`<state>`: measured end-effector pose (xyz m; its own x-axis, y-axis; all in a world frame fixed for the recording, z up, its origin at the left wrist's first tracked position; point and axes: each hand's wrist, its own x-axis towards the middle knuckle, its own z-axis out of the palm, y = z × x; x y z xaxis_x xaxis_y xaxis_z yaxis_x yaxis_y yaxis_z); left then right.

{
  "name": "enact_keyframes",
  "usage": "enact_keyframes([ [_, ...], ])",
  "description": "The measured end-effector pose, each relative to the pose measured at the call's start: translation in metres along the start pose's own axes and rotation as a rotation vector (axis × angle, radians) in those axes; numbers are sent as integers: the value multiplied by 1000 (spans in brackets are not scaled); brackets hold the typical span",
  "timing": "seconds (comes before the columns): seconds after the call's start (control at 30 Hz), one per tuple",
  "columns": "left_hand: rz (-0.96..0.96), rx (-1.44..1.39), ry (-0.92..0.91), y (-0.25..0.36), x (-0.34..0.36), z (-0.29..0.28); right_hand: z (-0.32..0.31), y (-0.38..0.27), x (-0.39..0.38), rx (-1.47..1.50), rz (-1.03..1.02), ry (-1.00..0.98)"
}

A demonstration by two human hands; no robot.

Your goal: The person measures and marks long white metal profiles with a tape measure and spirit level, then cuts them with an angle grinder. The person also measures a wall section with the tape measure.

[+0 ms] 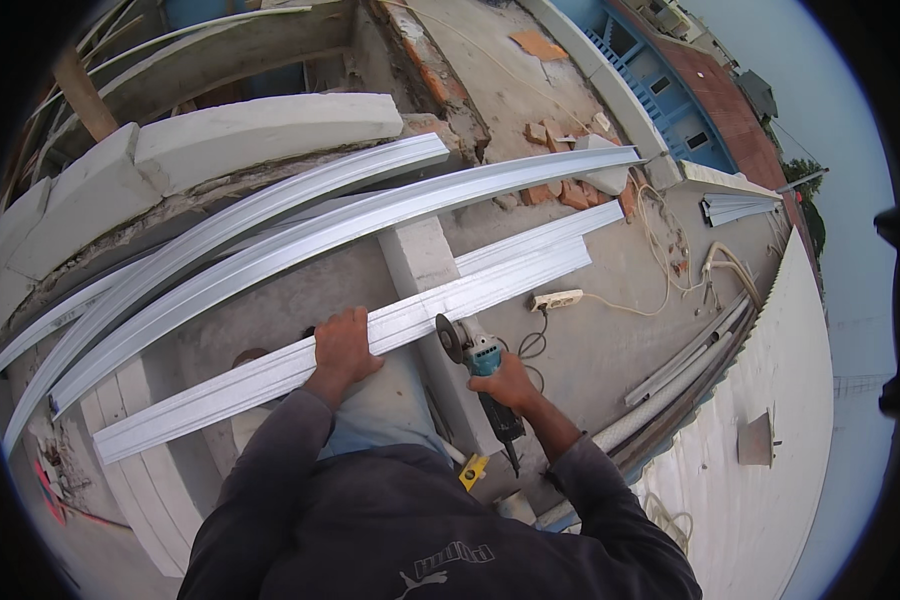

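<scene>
My left hand [344, 348] is wrapped over a silvery metal channel [240, 395], which lies slantwise across pale blocks. My right hand [506, 384] grips a blue-and-black angle grinder [484, 357] by its body. The grinder's disc [449, 338] stands beside the near edge of the channel, close to the pale block [418, 255] under it; whether disc and metal touch I cannot tell. A second metal channel [560, 228] lies just behind the first. Farther back, long metal channels [390, 203] stretch from the lower left toward the upper right.
A white power strip [557, 299] with a plugged-in black cord lies right of the channel. Broken bricks [573, 195] are heaped near the far wall. Pipes [690, 355] run along a corrugated sheet [760, 400] at right. A yellow tape measure or level [473, 472] sits near my body.
</scene>
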<state>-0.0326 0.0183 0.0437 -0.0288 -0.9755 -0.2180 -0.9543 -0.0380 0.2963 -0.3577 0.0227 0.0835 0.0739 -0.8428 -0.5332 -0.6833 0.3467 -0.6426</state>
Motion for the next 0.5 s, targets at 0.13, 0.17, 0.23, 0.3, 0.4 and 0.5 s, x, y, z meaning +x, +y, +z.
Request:
enact_keyframes([
  [0.13,3,-1,-5,0,2,1,0,-1,0,-26,4,2],
  [0.17,11,8,6,-1,2,1,0,-1,0,-5,-9,-2],
  [0.23,20,14,20,-2,2,2,-1,-2,0,-25,9,-12],
  [0.3,19,14,17,-2,2,2,-2,-3,0,-47,2,-18],
  [0.4,12,12,0,-1,2,1,-2,0,2,-95,-24,-22],
  [0.5,7,17,-9,-1,1,-1,-1,4,4,-106,-34,-26],
])
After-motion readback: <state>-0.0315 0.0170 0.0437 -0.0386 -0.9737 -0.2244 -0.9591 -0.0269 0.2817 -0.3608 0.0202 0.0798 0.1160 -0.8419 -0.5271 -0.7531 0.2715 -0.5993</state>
